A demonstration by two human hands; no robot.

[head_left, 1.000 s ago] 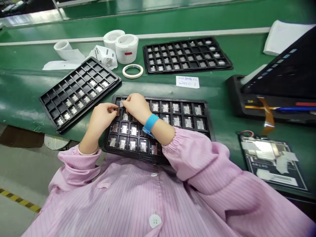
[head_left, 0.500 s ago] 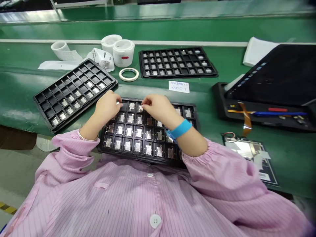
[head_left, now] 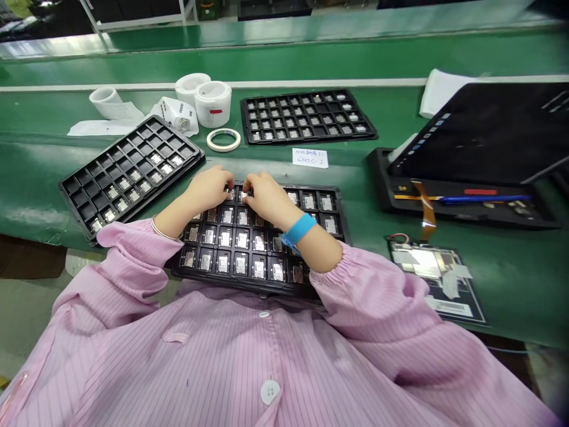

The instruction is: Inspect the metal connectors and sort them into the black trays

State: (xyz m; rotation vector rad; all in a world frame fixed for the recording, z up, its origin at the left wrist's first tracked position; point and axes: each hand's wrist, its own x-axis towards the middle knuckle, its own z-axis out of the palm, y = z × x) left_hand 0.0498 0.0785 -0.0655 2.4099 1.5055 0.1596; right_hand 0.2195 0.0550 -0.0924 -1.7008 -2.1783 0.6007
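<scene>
A black tray (head_left: 240, 283) is spread beneath the fingers. At metal parts (head_left: 241, 196) in its far row, the left hand (head_left: 208, 188) and right hand (head_left: 267, 200) are nearly pinched; any grip cannot be told. Beyond the fingers, a label (head_left: 310, 158) is laid.

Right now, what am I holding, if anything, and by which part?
Can't tell: your left hand and right hand are at small silvery pieces in the nearest black tray, but any grip is hidden.
</scene>
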